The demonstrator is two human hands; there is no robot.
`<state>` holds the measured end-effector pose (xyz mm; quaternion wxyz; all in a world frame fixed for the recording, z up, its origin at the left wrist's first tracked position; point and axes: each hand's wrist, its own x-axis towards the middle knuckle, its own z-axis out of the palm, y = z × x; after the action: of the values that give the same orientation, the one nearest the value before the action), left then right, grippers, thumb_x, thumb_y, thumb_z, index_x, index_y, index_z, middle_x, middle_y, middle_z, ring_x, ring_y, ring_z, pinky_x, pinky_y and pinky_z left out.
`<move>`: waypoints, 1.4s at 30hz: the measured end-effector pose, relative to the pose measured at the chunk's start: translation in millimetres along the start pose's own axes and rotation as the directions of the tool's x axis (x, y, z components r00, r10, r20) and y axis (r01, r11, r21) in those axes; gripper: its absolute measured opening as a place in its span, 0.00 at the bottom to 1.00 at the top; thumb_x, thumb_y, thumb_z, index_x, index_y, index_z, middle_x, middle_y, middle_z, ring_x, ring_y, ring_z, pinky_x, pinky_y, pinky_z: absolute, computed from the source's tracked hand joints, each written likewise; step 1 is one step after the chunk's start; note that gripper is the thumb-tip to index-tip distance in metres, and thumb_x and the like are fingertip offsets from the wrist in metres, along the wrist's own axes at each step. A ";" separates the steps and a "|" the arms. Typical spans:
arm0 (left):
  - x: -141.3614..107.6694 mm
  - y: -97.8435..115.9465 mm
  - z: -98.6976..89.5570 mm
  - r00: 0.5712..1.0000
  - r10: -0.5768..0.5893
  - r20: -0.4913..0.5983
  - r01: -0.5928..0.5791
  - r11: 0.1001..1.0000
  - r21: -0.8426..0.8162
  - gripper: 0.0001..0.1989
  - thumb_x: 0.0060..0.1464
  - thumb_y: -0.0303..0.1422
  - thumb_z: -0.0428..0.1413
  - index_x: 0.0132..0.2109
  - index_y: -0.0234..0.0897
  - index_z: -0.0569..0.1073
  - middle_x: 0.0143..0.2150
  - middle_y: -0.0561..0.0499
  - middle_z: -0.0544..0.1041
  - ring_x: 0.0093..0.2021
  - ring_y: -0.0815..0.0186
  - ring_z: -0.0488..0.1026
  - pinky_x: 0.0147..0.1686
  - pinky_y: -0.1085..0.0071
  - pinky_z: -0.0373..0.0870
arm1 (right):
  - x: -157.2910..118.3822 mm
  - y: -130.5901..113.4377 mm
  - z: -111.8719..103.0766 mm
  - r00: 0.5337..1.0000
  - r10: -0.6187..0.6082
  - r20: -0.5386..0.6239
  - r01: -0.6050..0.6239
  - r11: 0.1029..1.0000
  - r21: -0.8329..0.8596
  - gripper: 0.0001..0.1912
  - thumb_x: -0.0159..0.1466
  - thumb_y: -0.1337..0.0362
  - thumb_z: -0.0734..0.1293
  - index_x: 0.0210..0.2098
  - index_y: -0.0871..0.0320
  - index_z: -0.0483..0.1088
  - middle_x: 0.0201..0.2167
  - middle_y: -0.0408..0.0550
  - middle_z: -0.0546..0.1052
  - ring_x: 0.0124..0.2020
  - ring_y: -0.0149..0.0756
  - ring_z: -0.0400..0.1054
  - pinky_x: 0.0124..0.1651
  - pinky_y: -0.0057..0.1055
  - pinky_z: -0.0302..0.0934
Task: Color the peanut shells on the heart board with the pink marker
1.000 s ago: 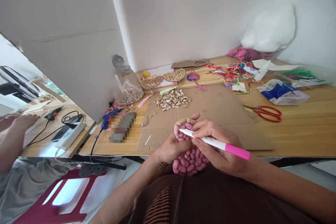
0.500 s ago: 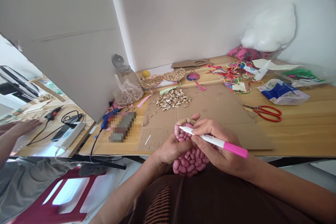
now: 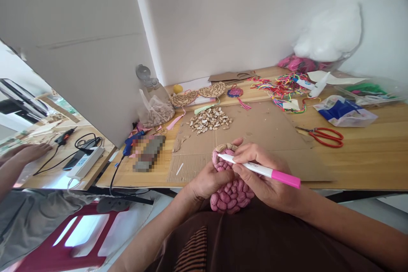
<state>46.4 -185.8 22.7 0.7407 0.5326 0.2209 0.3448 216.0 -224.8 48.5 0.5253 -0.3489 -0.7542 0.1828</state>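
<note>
A peanut-shell craft piece (image 3: pixel 230 199), mostly coloured pink, is held over my lap at the table's front edge. My left hand (image 3: pixel 210 180) grips it from the left, thumb lying across its front. Several shells along its top edge are still natural tan. In my right hand (image 3: pixel 267 174) is a white marker with a pink end (image 3: pixel 259 170), held like a pen. Its tip touches or nearly touches a shell at the upper left of the piece. The fingers behind the piece are mostly hidden.
Loose peanut shells (image 3: pixel 210 120) are heaped on a cardboard sheet (image 3: pixel 255 123). Red-handled scissors (image 3: pixel 325 136) and a blue-white bag (image 3: pixel 346 111) lie to the right, coloured cords (image 3: pixel 287 87) behind. A blue glue gun (image 3: pixel 132 142) is at left. Another person's hand (image 3: pixel 35 152) rests on the neighbouring table.
My hands, the marker and the peanut-shell piece look almost unmoved. The view has shifted very slightly.
</note>
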 end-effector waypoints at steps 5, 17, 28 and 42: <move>-0.4 -0.6 0.7 0.998 -0.046 -0.032 0.045 0.999 -0.011 0.35 0.54 0.35 0.65 0.67 0.44 0.65 0.63 0.44 0.73 0.64 0.49 0.68 0.65 0.54 0.60 | 0.7 -0.8 -1.0 1.000 0.003 -0.002 -0.003 1.000 -0.025 0.03 0.68 0.68 0.65 0.39 0.54 0.68 0.36 0.48 0.76 0.39 0.36 0.73 0.46 0.38 0.68; -1.4 -4.5 -0.7 0.997 -0.057 -0.048 0.056 0.998 -0.037 0.35 0.54 0.35 0.66 0.66 0.44 0.66 0.57 0.44 0.77 0.62 0.49 0.70 0.64 0.52 0.61 | 2.7 -3.8 -1.5 1.000 0.010 -0.024 -0.010 1.000 0.008 0.03 0.68 0.69 0.65 0.39 0.54 0.68 0.36 0.47 0.76 0.39 0.36 0.74 0.55 0.42 0.67; 0.8 -2.5 -3.2 0.999 -0.033 -0.013 0.033 0.999 -0.002 0.35 0.55 0.35 0.65 0.68 0.46 0.64 0.60 0.45 0.75 0.62 0.50 0.69 0.65 0.53 0.60 | 3.7 -4.0 -2.7 1.000 0.014 -0.008 -0.013 0.999 0.030 0.03 0.68 0.68 0.65 0.39 0.54 0.69 0.36 0.47 0.77 0.40 0.37 0.74 0.52 0.41 0.68; 4.7 -3.2 -7.1 0.999 -0.032 -0.013 0.032 0.999 0.023 0.37 0.54 0.35 0.66 0.68 0.44 0.64 0.61 0.43 0.73 0.65 0.47 0.66 0.67 0.51 0.57 | 7.5 -3.9 -2.1 0.999 0.032 0.001 -0.032 0.997 0.064 0.04 0.68 0.70 0.65 0.40 0.54 0.69 0.36 0.46 0.76 0.40 0.35 0.74 0.56 0.41 0.67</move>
<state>45.5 -178.4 17.5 0.7384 0.5354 0.2380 0.3337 215.1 -222.3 56.8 0.5331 -0.3439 -0.7424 0.2153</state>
